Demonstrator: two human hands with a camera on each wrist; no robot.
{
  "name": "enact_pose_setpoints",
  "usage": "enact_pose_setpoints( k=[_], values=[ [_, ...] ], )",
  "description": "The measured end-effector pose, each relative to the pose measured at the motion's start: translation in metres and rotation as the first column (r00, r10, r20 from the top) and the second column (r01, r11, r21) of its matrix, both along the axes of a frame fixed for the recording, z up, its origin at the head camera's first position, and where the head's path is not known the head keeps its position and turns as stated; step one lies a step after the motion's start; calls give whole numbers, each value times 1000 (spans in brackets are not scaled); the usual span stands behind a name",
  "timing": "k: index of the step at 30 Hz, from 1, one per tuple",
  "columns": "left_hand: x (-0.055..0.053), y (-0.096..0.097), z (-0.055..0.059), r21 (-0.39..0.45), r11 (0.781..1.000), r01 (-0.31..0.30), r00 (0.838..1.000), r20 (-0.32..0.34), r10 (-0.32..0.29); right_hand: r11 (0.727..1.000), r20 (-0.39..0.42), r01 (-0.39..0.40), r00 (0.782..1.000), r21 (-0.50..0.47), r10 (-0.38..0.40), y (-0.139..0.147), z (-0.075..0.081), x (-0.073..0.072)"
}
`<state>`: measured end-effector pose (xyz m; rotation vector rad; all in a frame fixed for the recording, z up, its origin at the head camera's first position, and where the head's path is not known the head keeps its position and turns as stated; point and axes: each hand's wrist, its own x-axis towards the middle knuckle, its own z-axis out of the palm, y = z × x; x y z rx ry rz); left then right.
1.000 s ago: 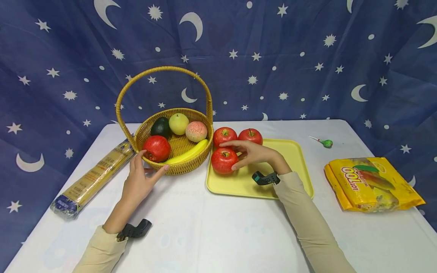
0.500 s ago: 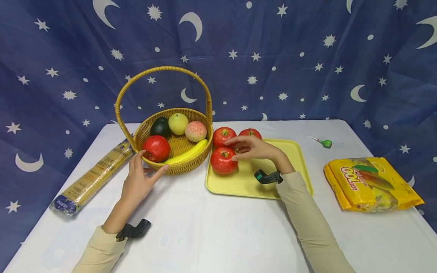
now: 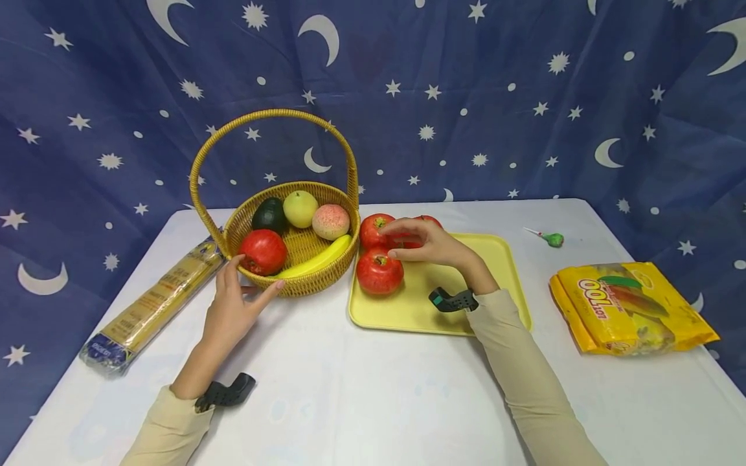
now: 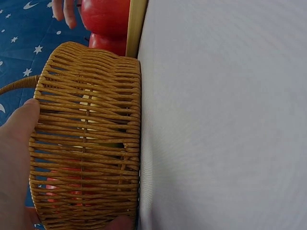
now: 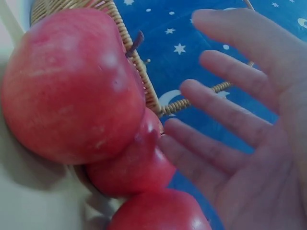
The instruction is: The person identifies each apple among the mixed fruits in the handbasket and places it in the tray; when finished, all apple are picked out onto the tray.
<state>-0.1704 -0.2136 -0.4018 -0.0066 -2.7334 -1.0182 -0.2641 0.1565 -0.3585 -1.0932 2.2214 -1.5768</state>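
A wicker basket with a tall handle stands at the back left. My left hand holds its near left side; in the left wrist view the thumb lies at the rim and a fingertip shows low on the wall. Inside are a red round fruit, an avocado, a yellow-green round fruit, a peach and a banana. My right hand hovers, fingers spread, above a front red apple. Behind that are two more apples, the right one partly hidden.
A yellow tray lies under the right hand, with the front apple on it. A packet of spaghetti lies left of the basket. On the right are a lollipop and a yellow mango-printed bag. A blue starred cloth hangs behind.
My right hand has come off the front apple and risen a little, its fingers parting from it. The left hand stays at the basket. The head view has shifted slightly.
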Motion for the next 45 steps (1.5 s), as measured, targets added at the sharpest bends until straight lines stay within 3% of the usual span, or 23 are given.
enact_pose_setpoints(
  k=[11,23,31,45],
  values=[
    [-2,0,-2,13,1000,-8,1000,8,7,1000,7,24,1000,-20,-23,-16,0,4],
    [0,0,1,8,1000,-10,1000,15,9,996,-61,-65,996,-55,62,-40,11,3],
    [0,0,1,13,1000,-11,1000,13,11,987,-18,-136,991,-79,135,-59,8,7],
    [-1,-2,-1,12,1000,-15,1000,15,14,976,-70,-216,974,11,216,-94,6,8]
  ],
)
